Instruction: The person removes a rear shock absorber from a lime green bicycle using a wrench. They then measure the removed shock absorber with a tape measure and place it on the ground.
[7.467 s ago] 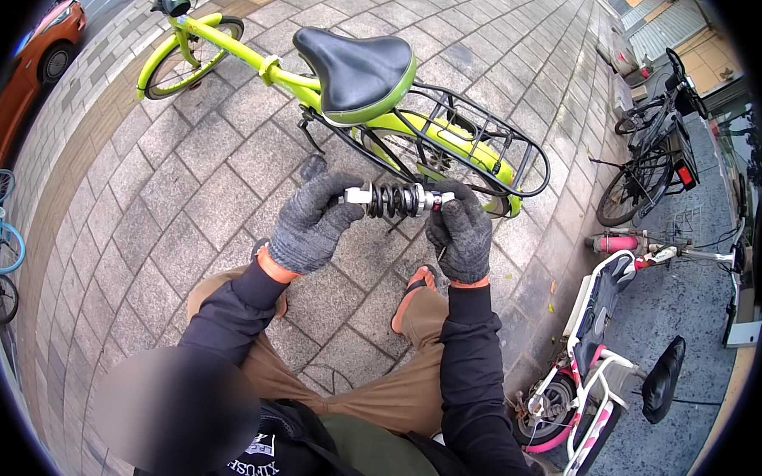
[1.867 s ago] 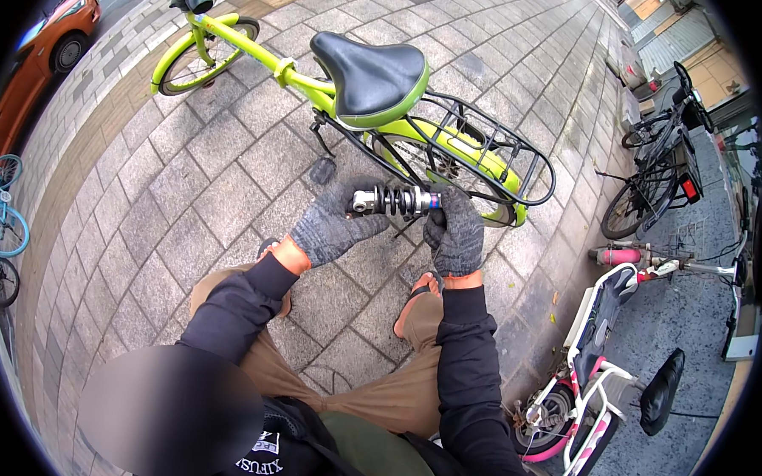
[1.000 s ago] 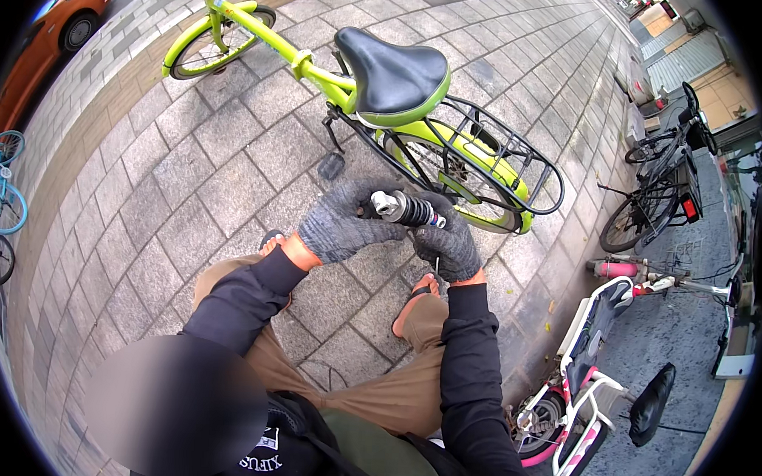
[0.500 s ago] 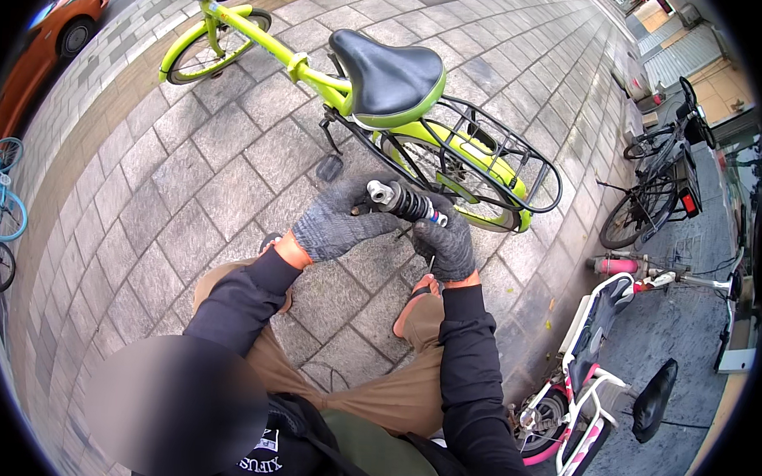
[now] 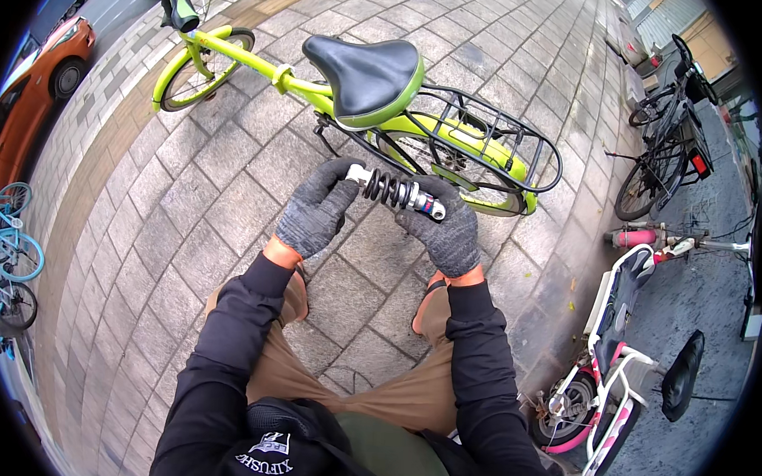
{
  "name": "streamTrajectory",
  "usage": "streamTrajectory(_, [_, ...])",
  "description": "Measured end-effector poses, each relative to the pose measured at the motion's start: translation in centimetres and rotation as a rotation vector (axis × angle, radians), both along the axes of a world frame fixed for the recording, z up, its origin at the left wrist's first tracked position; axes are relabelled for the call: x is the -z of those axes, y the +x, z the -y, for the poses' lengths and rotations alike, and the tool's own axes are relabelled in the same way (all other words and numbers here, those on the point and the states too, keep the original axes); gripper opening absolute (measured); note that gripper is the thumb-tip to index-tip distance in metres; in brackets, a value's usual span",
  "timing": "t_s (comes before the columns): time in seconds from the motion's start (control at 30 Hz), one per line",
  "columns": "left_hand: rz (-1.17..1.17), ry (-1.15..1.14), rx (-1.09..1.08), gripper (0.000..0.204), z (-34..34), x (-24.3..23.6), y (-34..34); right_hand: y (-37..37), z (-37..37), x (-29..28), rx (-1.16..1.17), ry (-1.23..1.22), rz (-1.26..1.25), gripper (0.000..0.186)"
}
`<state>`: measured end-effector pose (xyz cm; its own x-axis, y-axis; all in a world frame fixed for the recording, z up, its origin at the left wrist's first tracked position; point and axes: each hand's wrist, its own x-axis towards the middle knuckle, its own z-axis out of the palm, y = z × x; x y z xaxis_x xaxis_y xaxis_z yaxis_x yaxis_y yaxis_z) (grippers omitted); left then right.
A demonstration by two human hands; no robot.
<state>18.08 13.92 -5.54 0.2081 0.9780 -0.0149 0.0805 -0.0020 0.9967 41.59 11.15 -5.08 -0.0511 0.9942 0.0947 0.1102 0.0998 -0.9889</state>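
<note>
Between my two grey-gloved hands is a small shock absorber (image 5: 386, 189) with a black coil spring and silver mounting eyes. It lies almost level, its right end a little lower. My left hand (image 5: 316, 214) pinches the silver left end between thumb and fingers. Closed round the right end, my right hand (image 5: 449, 232) leaves the far-right silver eye showing at the fingers. Just beyond my hands stands a yellow-green bicycle (image 5: 307, 90) with a black saddle (image 5: 362, 75) and a black rear rack (image 5: 487, 136).
Grey paving (image 5: 169, 229) spreads around my feet. To the right stand a pink-and-white electric scooter (image 5: 600, 375) and a dark bicycle (image 5: 665, 157). An orange car (image 5: 43, 87) is at the upper left, and blue bicycles (image 5: 11, 239) are at the left edge.
The shock absorber has turned from pointing toward me to lying more sideways, showing its length. My left hand has shifted its hold to the silver end. The view has shifted slightly.
</note>
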Motion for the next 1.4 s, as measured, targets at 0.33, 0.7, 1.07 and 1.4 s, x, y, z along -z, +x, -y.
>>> streamTrajectory(0.33, [0.324, -0.347, -0.05, 0.038, 0.4, 0.0, 1.9, 0.6, -0.1, 0.4, 0.043, 0.05, 0.142, 0.058])
streamTrajectory(0.7, [1.125, -0.587, -0.006, 0.04, -1.3, 3.7, 3.1, -0.4, 1.5, 3.0, 0.075, -0.057, -0.162, 0.028])
streamTrajectory(1.07, [1.178, -0.533, 0.28, 0.048, -1.2, 3.9, 4.9, -4.3, 1.3, 1.7, 0.15, 0.22, 0.465, 0.032])
streamTrajectory(1.4, [1.277, -0.713, 0.508, 0.045, -2.8, 7.6, 4.9, 4.1, 16.6, -2.1, 0.672, 0.429, 0.31, 0.017])
